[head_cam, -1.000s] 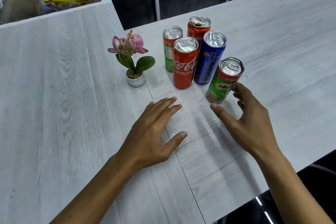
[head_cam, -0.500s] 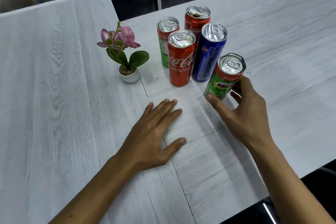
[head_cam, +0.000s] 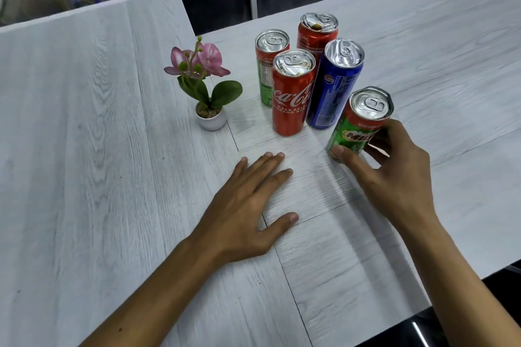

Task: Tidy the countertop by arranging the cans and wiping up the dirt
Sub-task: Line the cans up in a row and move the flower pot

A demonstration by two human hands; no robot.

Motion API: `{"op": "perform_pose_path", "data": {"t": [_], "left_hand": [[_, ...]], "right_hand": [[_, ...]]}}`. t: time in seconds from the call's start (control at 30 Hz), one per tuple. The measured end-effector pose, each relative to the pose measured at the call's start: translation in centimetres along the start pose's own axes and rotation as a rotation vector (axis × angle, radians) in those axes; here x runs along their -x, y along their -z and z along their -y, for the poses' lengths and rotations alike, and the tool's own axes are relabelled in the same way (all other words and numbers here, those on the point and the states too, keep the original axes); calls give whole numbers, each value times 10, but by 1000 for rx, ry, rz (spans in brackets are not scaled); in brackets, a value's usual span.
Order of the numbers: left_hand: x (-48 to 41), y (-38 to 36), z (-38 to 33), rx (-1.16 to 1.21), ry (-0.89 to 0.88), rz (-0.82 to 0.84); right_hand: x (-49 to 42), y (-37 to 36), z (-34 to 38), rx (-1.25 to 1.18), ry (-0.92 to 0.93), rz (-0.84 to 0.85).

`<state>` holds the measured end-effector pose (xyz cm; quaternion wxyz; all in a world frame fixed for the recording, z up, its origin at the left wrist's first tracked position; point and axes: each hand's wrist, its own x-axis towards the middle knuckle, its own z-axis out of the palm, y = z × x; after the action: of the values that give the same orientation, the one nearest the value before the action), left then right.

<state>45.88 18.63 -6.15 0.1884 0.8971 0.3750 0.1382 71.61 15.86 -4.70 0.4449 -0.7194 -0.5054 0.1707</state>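
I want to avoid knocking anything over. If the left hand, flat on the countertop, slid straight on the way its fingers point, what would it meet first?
Probably the red Coca-Cola can. The left hand points up and slightly right across bare pale wood-grain countertop, and that can stands nearest in line. Depth is uncertain; the tall blue can sits just right of it.

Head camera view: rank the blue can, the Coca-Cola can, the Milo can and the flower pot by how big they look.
1. blue can and Coca-Cola can: look alike, no ranking.
2. Milo can: shorter, though nearer the camera.
3. flower pot: smallest.
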Motion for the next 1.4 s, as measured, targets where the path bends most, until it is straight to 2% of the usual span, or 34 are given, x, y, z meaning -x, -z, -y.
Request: {"op": "perform_pose_path", "data": {"t": [0.37, 0.6, 0.97, 1.4], "left_hand": [[5, 23, 7, 9, 30, -15], [44, 43, 24, 31, 98, -74], [136, 78, 69, 66, 222, -173], [251, 127, 137, 44, 337, -238]], "right_hand": [[25, 5, 16, 10, -12, 17], [51, -9, 45, -66, 15, 60], [89, -89, 110, -110, 138, 244], [139, -197, 194, -146, 245, 360]]}}
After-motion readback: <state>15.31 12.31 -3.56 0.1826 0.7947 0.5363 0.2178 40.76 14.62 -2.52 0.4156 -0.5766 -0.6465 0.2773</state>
